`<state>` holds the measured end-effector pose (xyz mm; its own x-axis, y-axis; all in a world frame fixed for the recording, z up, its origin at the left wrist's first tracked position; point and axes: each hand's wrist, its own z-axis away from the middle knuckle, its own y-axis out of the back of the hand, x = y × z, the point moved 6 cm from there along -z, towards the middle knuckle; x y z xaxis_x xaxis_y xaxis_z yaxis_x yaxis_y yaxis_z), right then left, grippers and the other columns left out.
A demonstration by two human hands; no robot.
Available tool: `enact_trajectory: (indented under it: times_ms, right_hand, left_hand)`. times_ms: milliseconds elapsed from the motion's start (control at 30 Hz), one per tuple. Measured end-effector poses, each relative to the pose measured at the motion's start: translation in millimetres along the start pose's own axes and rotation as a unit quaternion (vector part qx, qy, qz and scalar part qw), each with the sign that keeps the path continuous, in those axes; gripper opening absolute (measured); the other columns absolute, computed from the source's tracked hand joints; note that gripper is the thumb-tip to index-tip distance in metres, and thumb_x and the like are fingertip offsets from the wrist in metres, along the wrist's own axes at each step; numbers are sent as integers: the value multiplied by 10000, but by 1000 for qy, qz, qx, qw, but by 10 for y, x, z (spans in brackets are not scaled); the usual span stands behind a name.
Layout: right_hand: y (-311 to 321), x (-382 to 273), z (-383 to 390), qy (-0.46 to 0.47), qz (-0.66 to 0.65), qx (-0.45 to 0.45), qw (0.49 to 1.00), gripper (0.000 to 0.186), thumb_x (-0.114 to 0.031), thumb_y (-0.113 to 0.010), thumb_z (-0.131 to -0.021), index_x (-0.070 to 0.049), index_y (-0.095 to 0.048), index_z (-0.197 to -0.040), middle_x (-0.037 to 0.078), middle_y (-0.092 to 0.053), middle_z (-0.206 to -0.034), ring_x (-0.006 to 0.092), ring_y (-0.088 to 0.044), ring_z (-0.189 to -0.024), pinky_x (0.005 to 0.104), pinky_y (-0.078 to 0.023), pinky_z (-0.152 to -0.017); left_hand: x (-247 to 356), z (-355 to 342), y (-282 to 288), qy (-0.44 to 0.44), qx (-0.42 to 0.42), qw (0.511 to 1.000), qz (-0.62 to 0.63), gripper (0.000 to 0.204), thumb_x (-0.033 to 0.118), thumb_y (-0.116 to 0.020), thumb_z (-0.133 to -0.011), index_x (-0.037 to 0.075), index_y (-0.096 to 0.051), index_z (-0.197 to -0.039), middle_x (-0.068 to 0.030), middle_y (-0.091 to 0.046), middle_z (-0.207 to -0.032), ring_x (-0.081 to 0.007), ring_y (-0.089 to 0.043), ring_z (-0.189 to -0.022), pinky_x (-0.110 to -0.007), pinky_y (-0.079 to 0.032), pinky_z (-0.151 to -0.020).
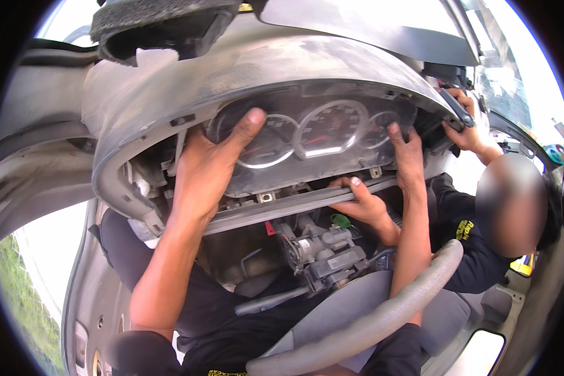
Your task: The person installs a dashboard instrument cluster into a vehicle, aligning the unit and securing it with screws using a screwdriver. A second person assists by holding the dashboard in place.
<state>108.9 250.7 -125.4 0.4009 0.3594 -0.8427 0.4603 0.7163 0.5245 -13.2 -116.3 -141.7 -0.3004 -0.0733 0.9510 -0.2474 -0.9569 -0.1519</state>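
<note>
A dark instrument cluster (319,169) with silver-ringed gauges sits in the opening of the dusty grey dashboard hood (244,62). My left hand (210,156) grips the cluster's left end, thumb across its face, the other fingers hidden behind it. My right hand (407,156) holds the right end, fingertips on the front near the small gauge. Below the cluster runs a grey trim bar (269,215), where a co-worker's hand (363,200) rests with curled fingers. Under that is the exposed steering column (326,257).
A co-worker (464,232) leans in from the right, another hand (464,128) at the dashboard's right end. The grey steering wheel (370,319) crosses the lower right. The door (88,294) and window (25,263) are at the left.
</note>
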Motion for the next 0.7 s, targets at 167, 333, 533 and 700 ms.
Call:
enact_trajectory:
  times_ms: [167, 333, 533, 700]
  right_hand:
    - [198, 477, -142, -69, -36, 16, 997, 944, -655, -776, -884, 73, -529, -1433, 178, -618, -1397, 251, -583, -1278, 366, -426, -1112]
    - [103, 447, -162, -86, -54, 8, 995, 978, -708, -735, -886, 68, -521, -1442, 172, -600, -1421, 260, -573, -1292, 368, -425, -1114]
    - [-96, 251, -95, -65, -51, -2, 997, 866, -685, -686, -940, 55, -587, -1379, 154, -646, -1352, 241, -589, -1257, 369, -420, -1106]
    - [12, 287, -131, -53, -66, 27, 996, 880, -663, -715, -932, 70, -570, -1397, 155, -642, -1352, 240, -573, -1267, 381, -398, -1121]
  left_hand:
    - [-36, -17, 22, 27, -9, 998, -49, 926, 557, -848, -867, -131, -533, -1400, -237, -646, -1335, -295, -587, -1313, -366, -408, -1158]
    - [-7, 21, 88, 50, -26, 997, -61, 888, 615, -802, -886, -116, -594, -1345, -249, -671, -1280, -314, -608, -1290, -364, -429, -1140]
    - [-43, 7, 61, 15, 4, 997, -73, 896, 647, -787, -880, -124, -625, -1308, -261, -686, -1263, -323, -632, -1266, -369, -443, -1126]
    - [-72, -42, 26, 5, 16, 999, -27, 787, 540, -828, -893, -66, -618, -1350, -218, -681, -1306, -293, -620, -1266, -361, -460, -1107]
